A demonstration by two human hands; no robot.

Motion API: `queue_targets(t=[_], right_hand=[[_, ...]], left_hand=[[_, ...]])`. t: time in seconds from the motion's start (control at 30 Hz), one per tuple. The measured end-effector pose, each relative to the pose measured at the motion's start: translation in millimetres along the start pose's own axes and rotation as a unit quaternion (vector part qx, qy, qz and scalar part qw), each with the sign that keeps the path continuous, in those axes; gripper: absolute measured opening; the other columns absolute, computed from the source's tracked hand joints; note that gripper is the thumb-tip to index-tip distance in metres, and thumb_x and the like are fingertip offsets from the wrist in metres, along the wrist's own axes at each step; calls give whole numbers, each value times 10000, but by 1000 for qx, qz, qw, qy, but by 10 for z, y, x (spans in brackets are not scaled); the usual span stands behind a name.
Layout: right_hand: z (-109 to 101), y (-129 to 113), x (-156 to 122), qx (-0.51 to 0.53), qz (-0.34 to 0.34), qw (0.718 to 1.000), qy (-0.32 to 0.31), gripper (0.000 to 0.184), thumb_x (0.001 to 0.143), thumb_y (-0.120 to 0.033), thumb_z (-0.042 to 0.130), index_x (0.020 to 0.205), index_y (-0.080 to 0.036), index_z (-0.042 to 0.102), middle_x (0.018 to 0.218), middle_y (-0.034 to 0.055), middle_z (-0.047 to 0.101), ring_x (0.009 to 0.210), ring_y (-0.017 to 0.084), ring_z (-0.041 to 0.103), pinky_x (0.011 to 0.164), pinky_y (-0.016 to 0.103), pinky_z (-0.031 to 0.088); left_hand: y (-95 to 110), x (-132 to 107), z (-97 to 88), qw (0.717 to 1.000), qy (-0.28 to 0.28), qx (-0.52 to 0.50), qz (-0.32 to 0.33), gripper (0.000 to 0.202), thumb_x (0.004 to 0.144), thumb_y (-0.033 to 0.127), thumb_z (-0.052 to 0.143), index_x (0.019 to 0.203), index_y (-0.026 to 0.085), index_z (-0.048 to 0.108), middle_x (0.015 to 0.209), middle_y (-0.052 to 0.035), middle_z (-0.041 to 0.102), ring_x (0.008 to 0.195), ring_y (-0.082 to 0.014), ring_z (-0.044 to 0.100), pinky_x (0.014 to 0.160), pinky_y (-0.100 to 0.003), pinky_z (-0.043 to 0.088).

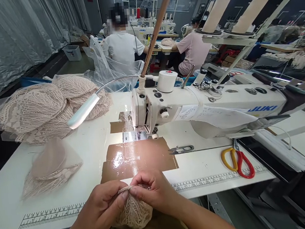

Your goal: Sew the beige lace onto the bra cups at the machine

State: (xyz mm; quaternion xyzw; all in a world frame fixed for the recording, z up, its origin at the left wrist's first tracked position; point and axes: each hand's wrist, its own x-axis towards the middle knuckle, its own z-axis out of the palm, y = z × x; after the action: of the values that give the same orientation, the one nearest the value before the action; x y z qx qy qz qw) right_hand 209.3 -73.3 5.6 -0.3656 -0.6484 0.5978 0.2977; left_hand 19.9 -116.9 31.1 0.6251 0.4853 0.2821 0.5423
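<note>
Both hands pinch the top edge of a beige lace piece (135, 211), close to my body at the table's front edge. My left hand (103, 202) has thumb and fingers closed on the edge from the left. From the right, my right hand (155, 192) grips the same edge, a short way from the left fingertips. The lace hangs in a rounded bunch below the fingers; its lower end is near my lap. Beyond the hands stands a white sewing machine (210, 104), with brown tape (140, 158) on the table before its needle area.
Lace pieces (42, 110) lie heaped at the left, with one sheer lace piece (51, 162) nearer. Thread snips (181, 149) and red-and-yellow scissors (238, 162) lie right. A lamp (84, 111) arches over the table. Two people (123, 45) sit beyond.
</note>
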Motion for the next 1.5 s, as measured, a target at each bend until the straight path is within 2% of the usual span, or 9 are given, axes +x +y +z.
queue_targets(t=[0.33,0.47,0.63,0.8,0.9,0.97,1.1,1.23,1.5], right_hand=[[-108,-125,14,91,41,995,-23,137,744,-275,678,704,-155,626,634,-33,512,587,82,417,540,209,324],[-140,-76,93,138,48,989,-32,215,742,-352,702,719,-158,614,627,-39,500,571,79,416,543,212,340],[-398,-17,122,160,68,984,36,277,721,-386,721,826,-151,617,745,3,573,663,112,517,644,258,433],[-706,-75,53,19,62,991,116,187,785,-346,630,836,-166,619,744,1,565,661,116,501,619,246,414],[-756,-175,119,-92,49,989,109,133,819,-293,568,843,-179,633,785,7,602,685,124,516,631,244,406],[-758,-231,217,-162,40,982,87,127,831,-258,535,847,-187,639,794,3,627,695,131,532,641,247,403],[-740,-210,418,-289,27,956,48,195,856,-181,466,869,-198,659,827,4,658,756,146,566,689,253,410],[-643,-35,490,-425,-25,905,21,254,871,-122,423,942,-199,654,939,34,642,834,147,572,708,238,413],[-445,131,504,-627,-33,778,0,203,911,-117,452,964,-181,638,948,73,610,872,184,545,664,266,431]], left_hand=[[-78,171,20,972,-31,-225,-60,245,831,370,627,736,144,609,680,-3,521,642,-116,458,591,-211,372],[-129,287,136,921,-1,-373,-111,277,742,361,723,673,137,573,580,13,531,529,-91,464,511,-192,363],[-101,266,-285,883,185,-411,-132,267,631,336,771,728,158,596,641,10,611,526,-107,516,520,-214,446],[-27,345,-804,908,416,1,-45,232,682,375,695,749,166,621,579,58,537,522,-101,479,487,-182,361],[-8,677,-633,895,313,310,66,264,838,362,519,656,175,557,567,25,499,528,-120,446,500,-221,351],[-28,947,-378,822,212,523,77,254,860,248,445,637,175,542,635,-25,565,618,-161,521,559,-253,386],[-116,1250,111,794,129,588,78,242,797,76,432,637,157,594,626,-90,610,650,-230,558,553,-311,387],[-107,1142,262,786,91,605,84,234,843,123,433,710,148,623,704,-106,634,700,-256,569,613,-356,422],[54,970,-234,931,-17,357,79,341,956,348,358,796,191,615,784,-35,640,704,-162,594,620,-265,492]])
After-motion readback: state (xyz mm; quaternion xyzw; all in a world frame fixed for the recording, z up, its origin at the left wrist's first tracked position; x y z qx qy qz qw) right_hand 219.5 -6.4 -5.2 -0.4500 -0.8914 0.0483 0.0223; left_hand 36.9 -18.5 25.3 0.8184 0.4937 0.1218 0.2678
